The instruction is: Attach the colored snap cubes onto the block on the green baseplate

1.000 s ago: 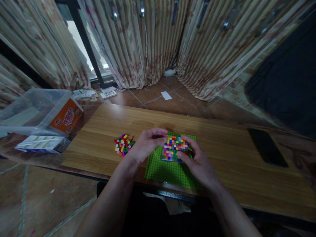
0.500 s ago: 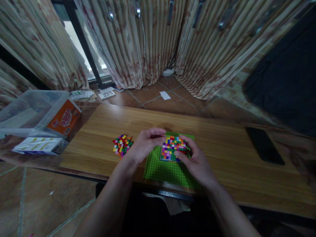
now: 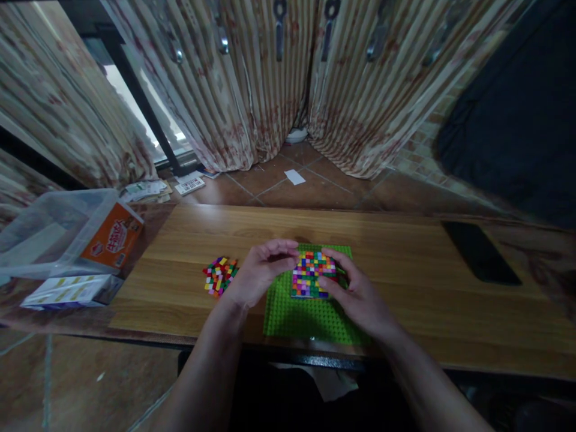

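A square block of small multicoloured toy bricks (image 3: 309, 277) sits over the green studded baseplate (image 3: 292, 321). My right hand (image 3: 359, 295) grips the block from the right, thumb on its near part and fingers around its far right edge. At the block's far left corner, the thumb and fingertips of my left hand (image 3: 257, 271) come together in a pinch. Whatever they hold there is too small to make out. Left of that hand lies a loose pile of coloured bricks (image 3: 219, 278) on the wooden table (image 3: 387, 240).
A black phone (image 3: 481, 252) rests on the table at the right. Past the left end stand a clear plastic bin (image 3: 54, 219), an orange box (image 3: 114, 237) and a white carton (image 3: 69, 291). Striped curtains (image 3: 252, 108) hang behind the table.
The camera view has shifted and tilted slightly. Both hands stay at the brick block, with the left still pinching at its far left corner and the right still gripping its side.
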The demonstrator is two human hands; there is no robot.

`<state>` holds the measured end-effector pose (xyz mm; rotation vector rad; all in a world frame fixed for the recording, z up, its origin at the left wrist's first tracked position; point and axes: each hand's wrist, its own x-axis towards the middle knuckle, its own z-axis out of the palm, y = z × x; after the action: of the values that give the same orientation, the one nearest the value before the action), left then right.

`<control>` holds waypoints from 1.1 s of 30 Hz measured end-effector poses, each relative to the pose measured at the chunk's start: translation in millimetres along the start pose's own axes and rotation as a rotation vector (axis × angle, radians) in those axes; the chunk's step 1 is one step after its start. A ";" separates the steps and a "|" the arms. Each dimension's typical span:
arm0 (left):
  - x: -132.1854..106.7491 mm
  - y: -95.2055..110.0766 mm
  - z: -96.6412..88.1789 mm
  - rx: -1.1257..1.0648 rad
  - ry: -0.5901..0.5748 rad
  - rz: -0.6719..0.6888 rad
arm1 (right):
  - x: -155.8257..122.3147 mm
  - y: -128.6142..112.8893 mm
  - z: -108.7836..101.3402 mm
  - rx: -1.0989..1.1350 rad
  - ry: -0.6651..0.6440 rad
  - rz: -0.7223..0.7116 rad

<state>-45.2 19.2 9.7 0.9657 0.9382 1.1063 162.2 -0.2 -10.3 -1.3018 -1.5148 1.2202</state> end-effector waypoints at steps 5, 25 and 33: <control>-1.1 2.7 0.2 -0.032 -0.054 0.014 | 5.0 1.7 -2.1 0.108 0.122 -0.001; -7.8 4.7 18.1 0.008 -0.318 0.102 | -1.7 -15.5 20.7 -0.324 0.177 -0.548; -6.2 6.1 15.1 0.024 -0.204 0.036 | -2.9 -11.7 15.6 -0.262 0.265 -0.566</control>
<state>-33.9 12.0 20.7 1.0969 0.7723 1.0068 145.0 -5.9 -2.6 -1.0342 -1.7199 0.4842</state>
